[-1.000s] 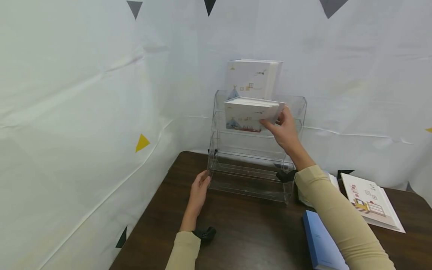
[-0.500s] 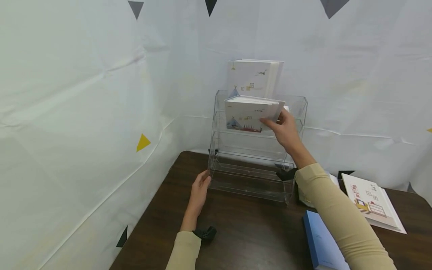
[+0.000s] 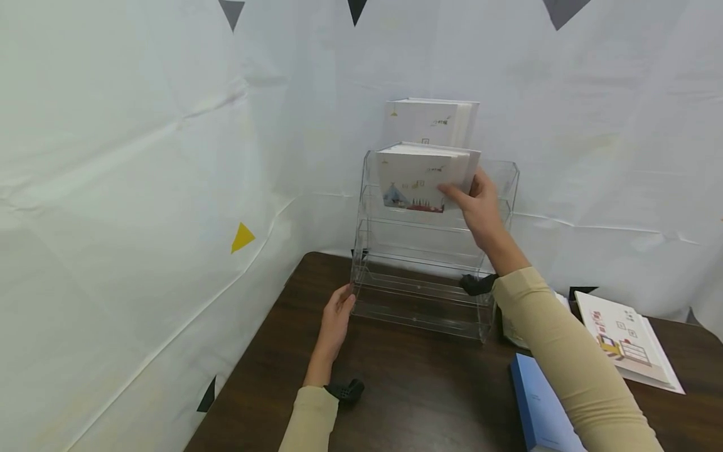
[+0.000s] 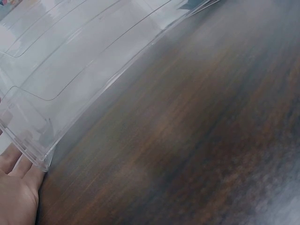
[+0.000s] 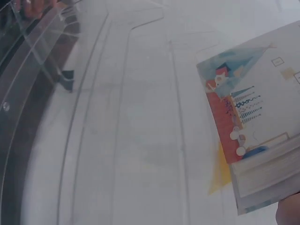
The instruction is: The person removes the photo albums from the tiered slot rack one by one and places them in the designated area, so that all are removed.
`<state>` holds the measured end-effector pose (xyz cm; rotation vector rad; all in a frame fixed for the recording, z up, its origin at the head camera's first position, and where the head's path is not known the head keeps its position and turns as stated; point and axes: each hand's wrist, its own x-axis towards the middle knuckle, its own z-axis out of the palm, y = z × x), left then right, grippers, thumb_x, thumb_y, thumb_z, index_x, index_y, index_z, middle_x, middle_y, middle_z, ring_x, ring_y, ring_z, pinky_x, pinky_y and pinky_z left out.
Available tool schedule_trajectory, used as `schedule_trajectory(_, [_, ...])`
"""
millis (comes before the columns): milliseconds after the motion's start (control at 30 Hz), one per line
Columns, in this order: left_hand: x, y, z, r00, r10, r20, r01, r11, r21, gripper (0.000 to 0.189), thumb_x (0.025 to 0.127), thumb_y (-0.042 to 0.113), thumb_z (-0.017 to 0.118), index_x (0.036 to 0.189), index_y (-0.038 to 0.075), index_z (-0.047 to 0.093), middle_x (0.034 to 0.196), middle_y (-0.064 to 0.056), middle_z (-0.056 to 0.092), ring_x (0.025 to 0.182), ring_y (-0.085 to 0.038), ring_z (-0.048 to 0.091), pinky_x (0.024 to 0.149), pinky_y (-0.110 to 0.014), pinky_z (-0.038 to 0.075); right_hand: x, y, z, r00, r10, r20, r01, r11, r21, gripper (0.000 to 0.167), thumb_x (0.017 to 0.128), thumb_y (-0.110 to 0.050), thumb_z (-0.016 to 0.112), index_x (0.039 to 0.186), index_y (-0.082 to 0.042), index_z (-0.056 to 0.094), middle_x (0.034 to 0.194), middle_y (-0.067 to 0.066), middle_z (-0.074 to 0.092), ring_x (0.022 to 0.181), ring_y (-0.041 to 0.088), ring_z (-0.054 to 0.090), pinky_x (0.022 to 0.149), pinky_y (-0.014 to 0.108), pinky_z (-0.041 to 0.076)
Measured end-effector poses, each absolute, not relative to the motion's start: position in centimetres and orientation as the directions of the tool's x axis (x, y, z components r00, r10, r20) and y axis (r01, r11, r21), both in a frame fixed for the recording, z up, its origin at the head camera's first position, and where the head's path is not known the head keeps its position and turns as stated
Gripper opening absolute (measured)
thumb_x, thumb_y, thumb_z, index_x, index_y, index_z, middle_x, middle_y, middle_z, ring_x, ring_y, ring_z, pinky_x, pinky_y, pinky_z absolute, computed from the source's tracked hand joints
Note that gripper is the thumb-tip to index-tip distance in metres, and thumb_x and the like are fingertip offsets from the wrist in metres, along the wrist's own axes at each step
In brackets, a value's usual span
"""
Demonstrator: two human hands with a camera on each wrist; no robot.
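You appear to be placing a small book on a tier near the top of the stand; that is a judgement, as these pictures alone don't tell which way it is travelling. At left, near the left edge of the worktop (image 3: 429, 389), your left hand (image 3: 334, 319) holds the clear rack (image 3: 420, 240) by its lower left corner. The rack stands near the worktop's far left corner, with an upper book (image 3: 423, 120) rising above its top edge. Before the upper tiers, the small book (image 3: 415, 182) is gripped at its right edge by your right hand (image 3: 480, 204), thumb on the cover. Farther right, a blue book (image 3: 540, 402) lies on the worktop, and a picture-covered book (image 3: 624, 339) lies toward the far right corner.

The next move likely calls for guiding the small book's lower edge behind a tier's front lip, clear of the upper book, while the left hand steadies the rack.

The left wrist view alone shows your fingers close up behind the clear corner. The head view alone shows the blue book and the whole rack. The right wrist view enlarges the small book's red-edged cover; whether it touches the rack, you cannot tell.
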<state>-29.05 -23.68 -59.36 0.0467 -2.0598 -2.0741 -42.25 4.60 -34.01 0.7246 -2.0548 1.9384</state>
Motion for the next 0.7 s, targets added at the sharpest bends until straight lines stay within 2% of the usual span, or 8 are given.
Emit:
schedule_trajectory(200, [-29.1, -23.6, -59.5, -0.979, -0.161, 0.123, 0.126, -0.003, 0.992, 0.053, 0.115, 0.038, 0.054, 0.161, 0.012, 0.047, 0.165, -0.017, 0.047, 0.155, -0.037, 0.045, 0.129, -0.060, 0.036, -41.5, 5.7, -33.3, -0.840, -0.167, 0.517, -0.510, -0.085, -0.856, 0.050, 0.099, -0.010, 0.079, 0.145, -0.019, 0.063, 0.138, 0.000, 0.071, 0.130, 0.018, 0.064, 0.101, 0.024, 0.055])
schedule_trajectory(533, [-29.5, -24.0, -59.7, -0.980, -0.162, 0.111, 0.111, 0.011, 0.994, 0.053, 0.115, 0.041, 0.054, 0.161, 0.017, 0.048, 0.166, -0.013, 0.047, 0.157, -0.034, 0.044, 0.129, -0.058, 0.036, -39.2, 8.7, -33.1, -0.830, -0.105, 0.548, -0.541, -0.083, -0.837, 0.050, 0.098, -0.012, 0.081, 0.145, -0.017, 0.064, 0.134, 0.000, 0.071, 0.126, 0.017, 0.067, 0.097, 0.022, 0.058])
schedule_trajectory(700, [-29.4, -24.3, -59.8, -0.980, -0.152, 0.125, 0.123, 0.020, 0.992, 0.055, 0.115, 0.039, 0.053, 0.162, 0.012, 0.045, 0.168, -0.017, 0.043, 0.158, -0.037, 0.041, 0.129, -0.060, 0.034, -37.7, 10.5, -33.6, -0.846, -0.089, 0.526, -0.521, -0.069, -0.851, 0.052, 0.100, -0.013, 0.079, 0.148, -0.018, 0.061, 0.136, 0.000, 0.069, 0.128, 0.015, 0.066, 0.098, 0.022, 0.057])
